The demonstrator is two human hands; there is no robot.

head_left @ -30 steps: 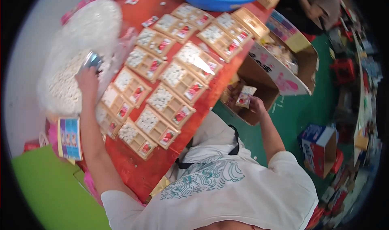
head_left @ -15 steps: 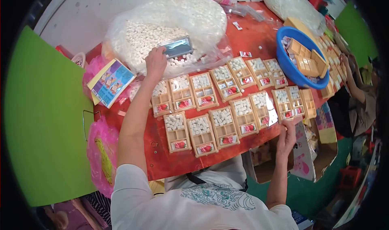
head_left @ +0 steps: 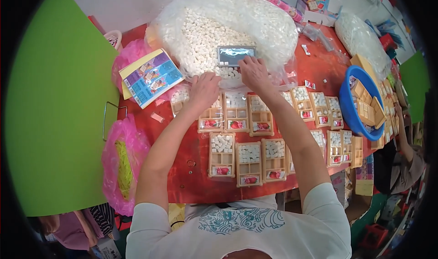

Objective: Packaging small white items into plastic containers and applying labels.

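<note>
A big clear bag of small white cubes lies at the far side of the red table. A shiny grey rectangular scoop rests on the cubes, and my right hand grips its near edge. My left hand lies knuckles up at the bag's near rim, just above a wooden compartment tray; what is under its curled fingers is hidden. Two rows of such trays, part filled with white cubes and bearing red labels, lie between me and the bag.
A blue basin with empty wooden trays stands at the right, and a second bag of cubes lies behind it. A colourful booklet and pink bags lie left, by a green board. Another person sits at the right.
My right hand has come up from the table's near edge to the scoop on the bag. My left hand has let go of the scoop and dropped to the trays. The view has swung.
</note>
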